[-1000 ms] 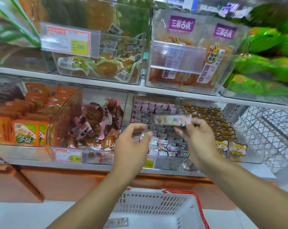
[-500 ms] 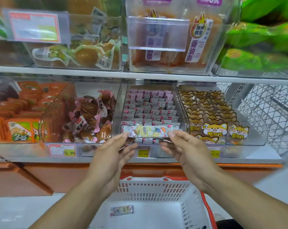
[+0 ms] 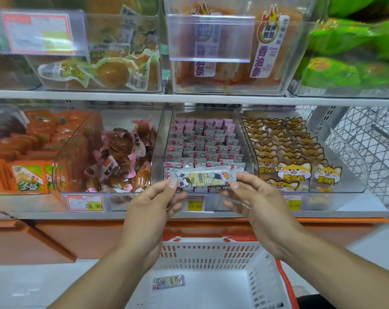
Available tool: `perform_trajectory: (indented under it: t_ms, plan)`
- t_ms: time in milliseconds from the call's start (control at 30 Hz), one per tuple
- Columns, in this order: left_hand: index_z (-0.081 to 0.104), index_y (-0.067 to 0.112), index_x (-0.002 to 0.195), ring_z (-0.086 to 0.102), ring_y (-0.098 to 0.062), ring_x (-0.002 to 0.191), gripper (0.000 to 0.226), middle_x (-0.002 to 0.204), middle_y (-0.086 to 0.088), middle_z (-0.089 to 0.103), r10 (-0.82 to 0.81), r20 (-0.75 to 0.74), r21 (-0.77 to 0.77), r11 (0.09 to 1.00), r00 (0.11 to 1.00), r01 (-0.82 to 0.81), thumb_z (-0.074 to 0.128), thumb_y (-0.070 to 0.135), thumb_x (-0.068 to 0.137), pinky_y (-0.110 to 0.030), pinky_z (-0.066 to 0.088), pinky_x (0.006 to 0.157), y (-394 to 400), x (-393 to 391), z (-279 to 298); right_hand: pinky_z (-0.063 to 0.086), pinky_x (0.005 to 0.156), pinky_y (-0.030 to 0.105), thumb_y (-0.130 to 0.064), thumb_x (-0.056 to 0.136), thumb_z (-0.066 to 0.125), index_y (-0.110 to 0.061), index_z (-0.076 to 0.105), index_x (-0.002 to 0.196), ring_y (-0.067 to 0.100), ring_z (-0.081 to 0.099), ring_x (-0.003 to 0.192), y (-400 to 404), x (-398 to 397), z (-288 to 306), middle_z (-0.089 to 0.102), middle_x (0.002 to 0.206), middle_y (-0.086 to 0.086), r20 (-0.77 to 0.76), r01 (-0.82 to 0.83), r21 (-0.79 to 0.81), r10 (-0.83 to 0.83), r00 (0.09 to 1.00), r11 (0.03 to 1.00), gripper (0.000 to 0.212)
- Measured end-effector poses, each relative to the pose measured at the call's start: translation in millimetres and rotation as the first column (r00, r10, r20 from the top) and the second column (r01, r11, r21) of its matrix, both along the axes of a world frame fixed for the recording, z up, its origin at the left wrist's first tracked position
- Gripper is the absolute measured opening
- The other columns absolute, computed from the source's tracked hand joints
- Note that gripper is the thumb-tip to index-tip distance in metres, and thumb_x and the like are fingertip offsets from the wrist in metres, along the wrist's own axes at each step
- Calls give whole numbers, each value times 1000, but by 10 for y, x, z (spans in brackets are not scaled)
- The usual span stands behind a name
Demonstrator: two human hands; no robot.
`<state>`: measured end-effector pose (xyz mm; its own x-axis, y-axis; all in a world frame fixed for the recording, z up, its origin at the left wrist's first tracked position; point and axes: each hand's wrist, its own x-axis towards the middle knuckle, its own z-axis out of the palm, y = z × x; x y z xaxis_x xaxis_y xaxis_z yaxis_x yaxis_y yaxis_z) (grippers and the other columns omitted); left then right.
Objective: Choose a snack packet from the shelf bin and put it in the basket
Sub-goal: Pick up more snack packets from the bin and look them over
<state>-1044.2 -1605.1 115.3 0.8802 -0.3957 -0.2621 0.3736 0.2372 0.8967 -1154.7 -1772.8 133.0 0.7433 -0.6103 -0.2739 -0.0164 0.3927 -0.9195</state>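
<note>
A small snack packet (image 3: 203, 177), white and yellow with cartoon figures, is stretched level between both hands. My left hand (image 3: 152, 210) pinches its left end and my right hand (image 3: 259, 202) pinches its right end. The packet hangs in front of the clear shelf bin (image 3: 160, 152) full of the same pink and white packets. Below my hands stands a white basket (image 3: 211, 253) with red handles. One similar packet (image 3: 168, 282) lies on the basket floor.
Clear bins flank the middle one: brown wrapped snacks (image 3: 120, 157) on the left, yellow cat-face packets (image 3: 287, 152) on the right, orange packets (image 3: 26, 152) at far left. An upper shelf (image 3: 189, 97) holds more bins. A wire rack (image 3: 372, 139) stands at right.
The packet has come down from in front of the bin's upper rows to its front edge. My left hand has taken hold of its left end. The view tilted down, showing more of the basket.
</note>
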Motion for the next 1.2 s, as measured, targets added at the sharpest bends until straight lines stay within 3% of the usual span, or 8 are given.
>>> perform_trajectory:
  t_ms: [267,367,433,567,800,900,967,1200]
  plan:
    - [66,17,123,76,-12,94,27,93,6,80,-24,22,39,999,999,23,66,17,97,-19,57,71,21,10,-7,61,68,27,-4,96,63,-26,65,114,20,76,91,-8,4,-53,77,101,2,35,-3,-38,5,999,999,28]
    - [67,19,121,76,-11,91,23,90,12,79,-19,50,59,998,999,16,65,17,98,-17,58,67,22,8,-13,61,71,26,-1,101,55,-34,60,128,17,75,94,-2,-3,-55,75,98,-3,40,-26,-164,33,999,986,43]
    - [67,20,120,76,-10,89,21,88,15,78,-20,66,70,997,998,15,64,17,99,-16,57,66,21,7,-16,61,72,24,-1,101,54,-41,57,134,15,75,95,14,-22,-52,69,111,-2,53,-40,-279,57,997,960,52]
    - [67,21,119,76,-10,86,20,88,17,77,-33,105,89,996,994,24,63,20,99,-16,57,65,15,-1,-23,59,72,21,-9,96,67,-50,60,127,11,74,93,34,-43,-59,61,125,-2,25,-66,-463,88,996,884,52]
    - [64,38,116,73,-13,76,23,81,5,75,-103,213,128,989,972,77,55,22,104,-19,57,66,-3,-34,11,60,73,26,-41,76,75,-41,60,124,19,74,94,12,-43,-3,74,109,-7,4,-151,-502,177,984,852,50]
    - [64,51,119,72,-16,78,37,84,-19,68,-149,267,160,981,952,109,48,20,107,-19,57,70,8,-43,33,59,70,24,-36,82,74,-31,62,121,16,75,94,4,-42,14,76,105,-7,12,-164,-494,196,981,854,41]
    - [64,58,115,74,-15,81,44,83,-18,71,-165,299,196,975,940,108,46,19,107,-19,57,73,12,-60,35,59,69,23,-28,88,73,-27,63,118,15,75,92,-2,-35,3,77,103,-9,9,-171,-464,198,980,869,32]
    - [74,25,112,76,-18,90,21,87,-2,78,-176,288,214,970,942,115,57,29,101,-29,59,85,-7,-77,46,61,70,28,-44,82,70,-44,58,125,19,76,83,-28,-35,20,77,95,1,31,-127,-367,149,988,921,45]
